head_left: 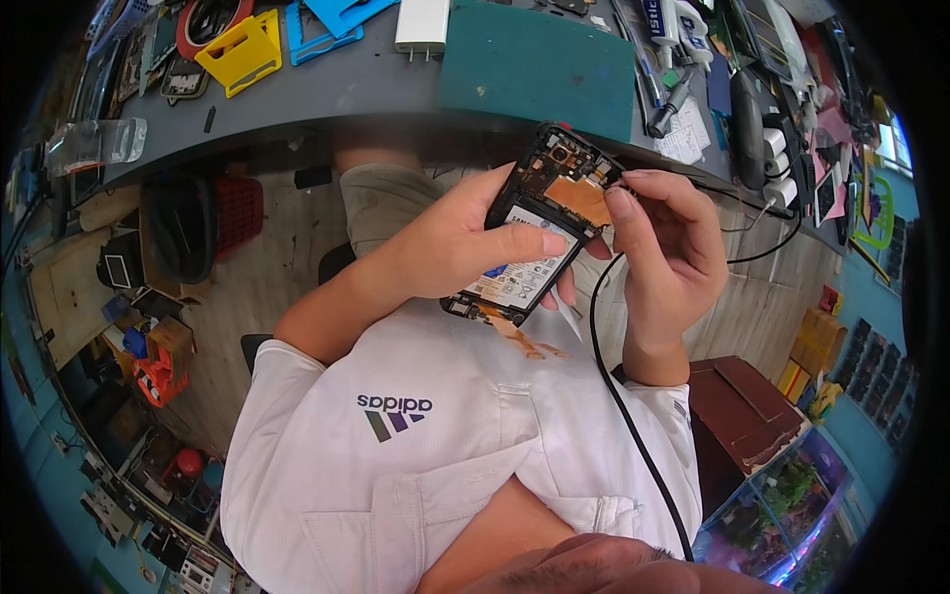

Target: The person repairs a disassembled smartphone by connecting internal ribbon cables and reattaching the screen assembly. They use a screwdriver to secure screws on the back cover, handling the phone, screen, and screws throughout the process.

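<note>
An opened smartphone (546,176) is held tilted in front of my chest, its back cover off. The circuit board and a copper-coloured patch show at its upper end, above a white-labelled battery (522,265). My left hand (465,238) wraps round the phone's left side, thumb lying across the battery. Orange flex cables (520,339) hang loose from the lower end. My right hand (678,259) has thumb and index finger pinched together at the board's right edge. Whatever lies between those fingertips, if anything, is too small to tell.
Beyond the phone is a grey desk with a green mat (539,69), white charger (421,25), yellow phone stand (240,52) and blue stands (341,22). Tubes, pens and power plugs (780,163) crowd its right side. A black cable (633,421) runs past my right arm.
</note>
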Demonstrator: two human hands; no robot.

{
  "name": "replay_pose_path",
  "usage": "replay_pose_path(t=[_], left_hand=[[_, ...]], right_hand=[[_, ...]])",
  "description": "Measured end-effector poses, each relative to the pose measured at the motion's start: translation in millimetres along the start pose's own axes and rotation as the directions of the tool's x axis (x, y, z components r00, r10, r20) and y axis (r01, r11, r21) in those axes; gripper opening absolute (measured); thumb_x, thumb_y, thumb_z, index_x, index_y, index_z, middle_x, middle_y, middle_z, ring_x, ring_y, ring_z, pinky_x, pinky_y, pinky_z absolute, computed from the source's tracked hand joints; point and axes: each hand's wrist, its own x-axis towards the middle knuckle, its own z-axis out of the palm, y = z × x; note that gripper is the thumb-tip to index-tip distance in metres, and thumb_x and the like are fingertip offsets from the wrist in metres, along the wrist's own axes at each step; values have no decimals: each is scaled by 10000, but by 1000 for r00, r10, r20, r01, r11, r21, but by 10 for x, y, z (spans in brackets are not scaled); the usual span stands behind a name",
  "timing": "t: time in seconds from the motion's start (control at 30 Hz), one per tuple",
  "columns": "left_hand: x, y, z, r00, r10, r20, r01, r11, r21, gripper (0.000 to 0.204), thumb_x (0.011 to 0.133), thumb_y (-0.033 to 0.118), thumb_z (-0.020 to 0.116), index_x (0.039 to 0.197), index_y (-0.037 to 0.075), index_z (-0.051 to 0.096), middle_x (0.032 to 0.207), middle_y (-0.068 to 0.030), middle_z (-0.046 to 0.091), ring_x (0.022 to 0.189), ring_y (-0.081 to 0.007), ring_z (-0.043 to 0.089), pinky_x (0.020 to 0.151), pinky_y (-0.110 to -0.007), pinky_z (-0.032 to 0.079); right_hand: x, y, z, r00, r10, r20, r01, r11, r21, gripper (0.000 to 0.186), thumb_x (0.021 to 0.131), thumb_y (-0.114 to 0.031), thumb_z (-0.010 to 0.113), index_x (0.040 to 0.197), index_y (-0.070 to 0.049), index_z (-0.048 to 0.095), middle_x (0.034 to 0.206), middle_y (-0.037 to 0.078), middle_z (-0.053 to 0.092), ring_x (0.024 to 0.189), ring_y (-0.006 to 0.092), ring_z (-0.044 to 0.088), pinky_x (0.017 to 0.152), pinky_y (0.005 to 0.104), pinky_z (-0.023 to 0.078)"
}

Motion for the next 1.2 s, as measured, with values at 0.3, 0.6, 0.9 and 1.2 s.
replay_pose_path(t=[0.3, 0.6, 0.9, 1.2], left_hand=[[11, 0, -34, 999, 14, 30, -12, 997, -77, 450, 1053, 93, 613, 1472, -25, 501, 1242, -212, 718, 895, -274, 780, 757, -394, 663], [27, 29, -26, 1000, -2, 13, 3, 997, -80, 477, 1039, 109, 602, 1473, -52, 493, 1220, -236, 713, 903, -308, 782, 771, -413, 666], [-32, 6, -66, 999, -16, 37, 18, 998, -58, 565, 932, 112, 639, 1437, -103, 506, 1133, -268, 716, 936, -382, 776, 823, -472, 665], [-85, -18, -125, 999, -50, -21, 48, 994, -103, 607, 879, 19, 679, 1458, -85, 530, 1344, -265, 685, 1098, -366, 754, 911, -533, 660]], right_hand=[[99, 92, 52, 979, -202, 24, 203, 970, -136, 210, 923, 86, 800, 1119, 49, 734, 1091, 132, 705, 701, 85, 672, 607, 207, 513], [127, 94, 49, 970, -239, 40, 242, 953, -183, 239, 906, 88, 814, 1130, 48, 740, 1078, 139, 689, 678, 85, 652, 597, 211, 502], [12, 27, -42, 851, -471, 233, 524, 793, -310, 384, 791, 158, 846, 1135, 13, 755, 1078, 134, 678, 792, 177, 703, 632, 273, 566], [32, 26, -55, 803, -472, 364, 571, 784, -242, 177, 808, 17, 870, 917, 4, 731, 776, 75, 726, 621, 216, 675, 558, 333, 520]])
